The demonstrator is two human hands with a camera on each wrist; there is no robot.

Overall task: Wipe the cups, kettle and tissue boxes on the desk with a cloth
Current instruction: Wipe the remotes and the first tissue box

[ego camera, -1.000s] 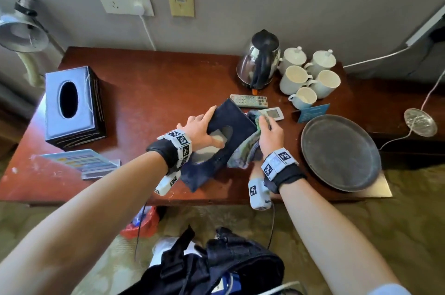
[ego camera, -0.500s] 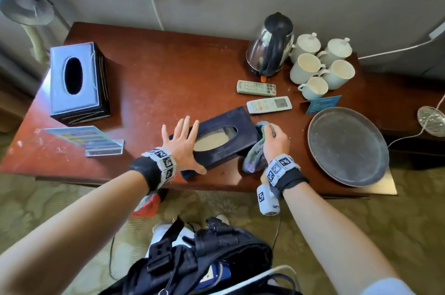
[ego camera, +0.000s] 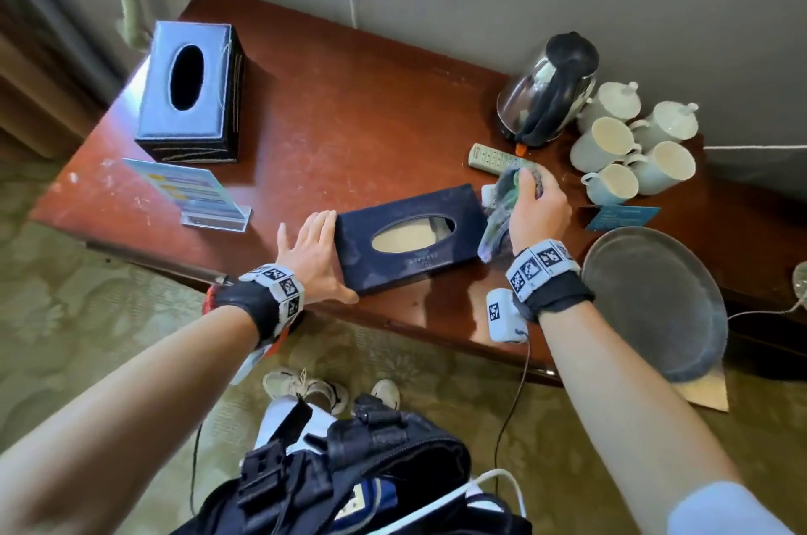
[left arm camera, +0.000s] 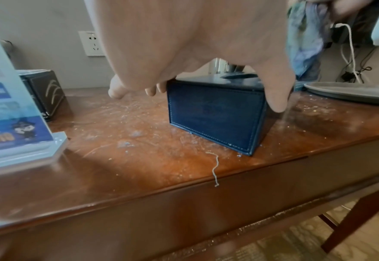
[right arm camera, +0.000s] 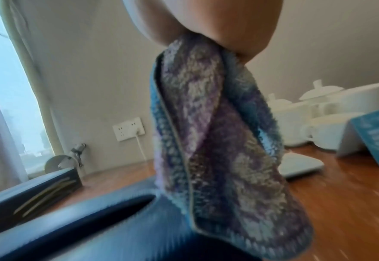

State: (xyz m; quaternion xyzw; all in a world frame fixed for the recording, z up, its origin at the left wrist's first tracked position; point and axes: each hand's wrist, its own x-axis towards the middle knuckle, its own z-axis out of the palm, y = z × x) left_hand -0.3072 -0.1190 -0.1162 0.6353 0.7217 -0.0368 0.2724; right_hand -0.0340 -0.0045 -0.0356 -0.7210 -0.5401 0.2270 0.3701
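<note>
Your left hand [ego camera: 312,255] lies flat, fingers straight, against the flat tissue box [ego camera: 410,235]. Your right hand [ego camera: 539,207] grasps the cloth [ego camera: 502,207] beside it.

The reddish-brown wooden tabletop [ego camera: 349,106] is scuffed and speckled with pale crumbs, and a short white thread [left arm camera: 215,169] lies at its front edge. At the back left stands a tall dark tissue box [ego camera: 192,93], with a clear acrylic sign holder [ego camera: 196,194] in front of it. A flat dark-blue tissue box [ego camera: 410,237] lies near the front middle. At the back right a steel kettle [ego camera: 546,93] stands beside a cluster of white cups [ego camera: 633,150], two of them lidded. A remote control [ego camera: 489,156] lies in front of the kettle, a small blue tent card [ego camera: 620,218] before the cups, and a round grey tray [ego camera: 655,303] at the front right corner, reaching over the edge.
</note>
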